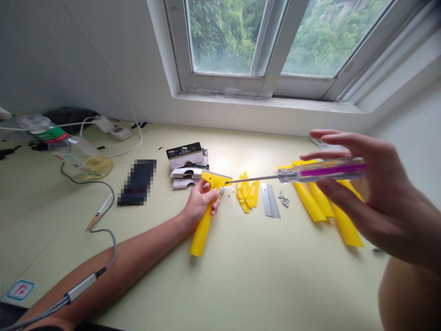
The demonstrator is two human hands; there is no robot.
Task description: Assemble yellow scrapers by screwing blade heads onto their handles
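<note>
My left hand [199, 202] is closed around a yellow scraper [200, 234] with a metal blade along its head. In my right hand [386, 202] is a screwdriver [320, 171] with a clear and purple handle. Its shaft points left, and the tip appears to meet a hole in the scraper's head. Small nuts [222, 190] lie beside my left hand. To their right are yellow plastic plates [245, 195], flat metal blades [270, 201] and a little pile of screws [284, 199]. More yellow scraper handles [312, 202] lie partly behind my right hand.
Black and white boxes [186, 158] sit behind my left hand. A dark pixelated rectangle [138, 182] lies left of them. Further left are a tilted plastic bottle [86, 158] with yellow liquid and a grey cable [112, 234] running over my left arm. A window [227, 37] is behind.
</note>
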